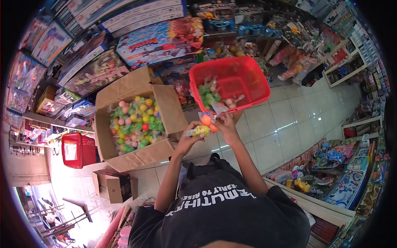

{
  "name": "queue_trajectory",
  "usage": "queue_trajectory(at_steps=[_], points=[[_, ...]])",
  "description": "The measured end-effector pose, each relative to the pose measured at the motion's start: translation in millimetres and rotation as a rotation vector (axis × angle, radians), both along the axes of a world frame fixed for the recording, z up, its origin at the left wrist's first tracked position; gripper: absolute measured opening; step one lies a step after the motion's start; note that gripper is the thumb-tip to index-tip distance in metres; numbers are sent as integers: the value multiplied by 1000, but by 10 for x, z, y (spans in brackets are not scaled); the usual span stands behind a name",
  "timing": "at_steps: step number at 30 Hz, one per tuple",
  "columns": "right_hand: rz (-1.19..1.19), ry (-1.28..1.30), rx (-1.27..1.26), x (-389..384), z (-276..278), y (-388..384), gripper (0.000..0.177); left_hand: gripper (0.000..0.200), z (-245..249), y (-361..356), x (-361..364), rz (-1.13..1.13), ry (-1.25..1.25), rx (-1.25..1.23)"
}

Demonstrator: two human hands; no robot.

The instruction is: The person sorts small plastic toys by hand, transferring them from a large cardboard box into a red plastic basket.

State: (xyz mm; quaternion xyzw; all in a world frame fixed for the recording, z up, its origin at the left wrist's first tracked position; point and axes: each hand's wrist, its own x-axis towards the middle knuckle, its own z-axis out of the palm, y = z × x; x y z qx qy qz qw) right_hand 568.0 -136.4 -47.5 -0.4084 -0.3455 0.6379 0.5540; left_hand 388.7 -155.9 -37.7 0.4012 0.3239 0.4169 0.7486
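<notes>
A small clear plastic packet of orange and yellow balls [206,120] is between my two hands. My left hand [189,137] has its fingers closed round the yellow end of it. The fingers of my right hand [226,125] pinch the packet's upper right side, by the orange balls. Just beyond my hands stands a red plastic basket [248,78], with packets of green and pink balls at its left side. To the left is an open cardboard box [120,87] holding many bagged balls in yellow, green, pink and red.
Boxed toys [159,41] are stacked along the far side. A second red basket [78,151] and a small carton [112,186] are at the left on the tiled floor [285,120]. Shelves with packaged toys [339,155] stand at the right.
</notes>
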Motion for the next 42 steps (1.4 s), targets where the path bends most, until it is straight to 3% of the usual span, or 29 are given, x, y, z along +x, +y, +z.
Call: queue_trajectory(at_steps=[5,10,18,23,29,32,33,35,36,37,38,39,42], points=[[109,-31,-125,706,-220,-152,28,37,-144,-16,551,-52,-2,2],[202,-454,-53,1095,-92,-184,30,35,-168,61,848,-95,57,4],[105,-296,-98,1399,-145,185,29,34,-145,534,1033,-109,159,53],[89,-277,-54,1544,-70,780,27,30,-361,1093,1052,63,274,93],[280,-604,-12,1584,-650,1683,29,25,-690,1627,1000,261,497,160],[379,-806,-56,1544,-965,2056,34,24,-453,1761,1043,311,601,175],[400,-889,-57,1522,-1170,2163,35,24,-529,1792,1046,319,598,168],[435,-973,-47,1470,-1345,2361,37,25,-732,1843,1032,346,356,-68],[462,-1073,-66,1432,-1416,2416,38,25,-738,1866,1028,359,360,-76],[487,-1170,-83,1381,-1489,2452,40,25,-744,1888,1035,365,465,65],[499,-1161,-80,1321,-1564,2472,40,25,-744,1906,1038,364,571,208],[541,-1122,-107,1287,-1717,2491,40,26,-764,1918,1036,322,456,25],[606,-961,-167,1192,-1887,2505,40,26,-765,1943,1051,349,502,59]])
